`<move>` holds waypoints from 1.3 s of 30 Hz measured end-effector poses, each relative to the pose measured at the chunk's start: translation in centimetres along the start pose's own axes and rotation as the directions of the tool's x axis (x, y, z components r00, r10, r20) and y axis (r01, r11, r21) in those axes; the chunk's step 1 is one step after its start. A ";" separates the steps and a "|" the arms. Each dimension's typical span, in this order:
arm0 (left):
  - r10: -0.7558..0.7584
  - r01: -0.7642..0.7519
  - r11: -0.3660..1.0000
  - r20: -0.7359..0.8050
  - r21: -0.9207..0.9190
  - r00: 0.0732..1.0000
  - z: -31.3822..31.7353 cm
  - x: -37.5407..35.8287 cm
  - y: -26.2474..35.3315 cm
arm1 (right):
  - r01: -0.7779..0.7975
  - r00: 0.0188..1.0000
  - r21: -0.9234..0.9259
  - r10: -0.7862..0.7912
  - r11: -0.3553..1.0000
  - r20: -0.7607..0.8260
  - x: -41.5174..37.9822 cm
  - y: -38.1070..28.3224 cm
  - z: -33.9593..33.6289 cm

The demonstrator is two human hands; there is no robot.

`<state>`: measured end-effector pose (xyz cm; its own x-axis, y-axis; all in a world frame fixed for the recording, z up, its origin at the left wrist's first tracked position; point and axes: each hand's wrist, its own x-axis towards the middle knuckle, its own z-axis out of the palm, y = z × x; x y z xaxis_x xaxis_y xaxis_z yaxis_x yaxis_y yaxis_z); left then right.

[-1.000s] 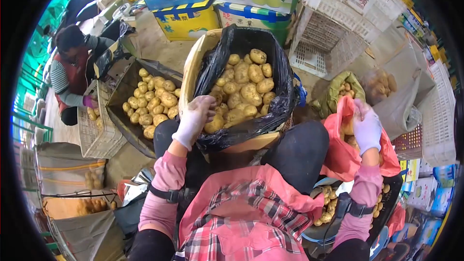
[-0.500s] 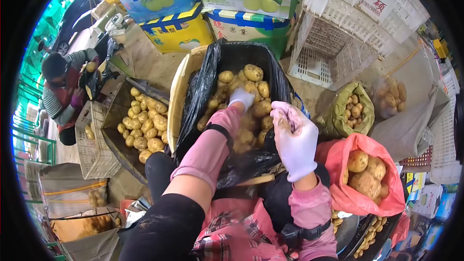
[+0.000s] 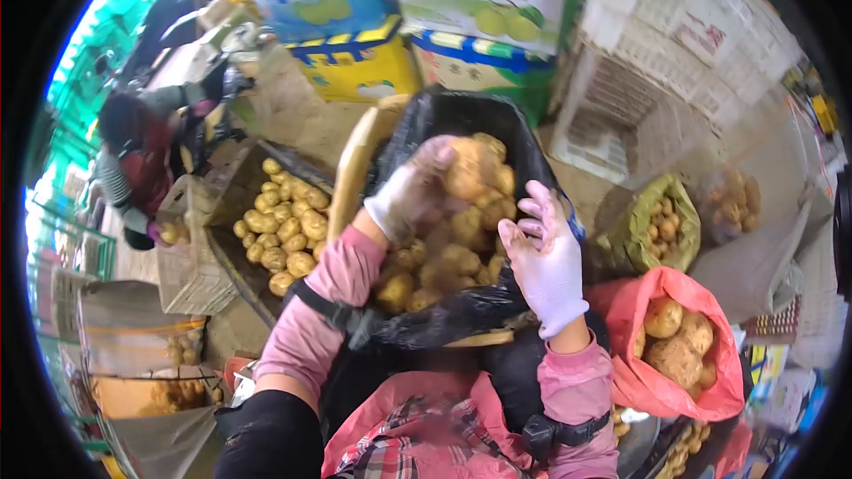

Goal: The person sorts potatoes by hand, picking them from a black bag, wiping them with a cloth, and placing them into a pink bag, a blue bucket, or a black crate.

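"Where's the big potato?"

"The left hand grasps it over the lined box, toward twelve o'clock."

"And the right hand?"

"Spread, empty. The red sack gapes at four o'clock, probably for easy reach."

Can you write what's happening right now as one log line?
left hand: holding big potato | right hand: open | black bag: potatoes inside | red bag: potatoes inside
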<state>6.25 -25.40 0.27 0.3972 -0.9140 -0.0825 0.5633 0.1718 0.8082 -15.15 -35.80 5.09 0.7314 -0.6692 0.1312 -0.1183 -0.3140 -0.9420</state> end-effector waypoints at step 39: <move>0.538 -0.302 0.761 -0.298 0.575 0.789 14.8 -4.6 -2.8 | 0.075 0.965 0.690 -0.227 0.720 0.132 -0.5 0.6 -1.2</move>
<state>-7.92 -27.13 6.99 0.8320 -0.5191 0.1960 -0.1077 0.1954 0.9748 -16.36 -36.43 4.81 0.8214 -0.4854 0.2995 0.4329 0.1888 -0.8814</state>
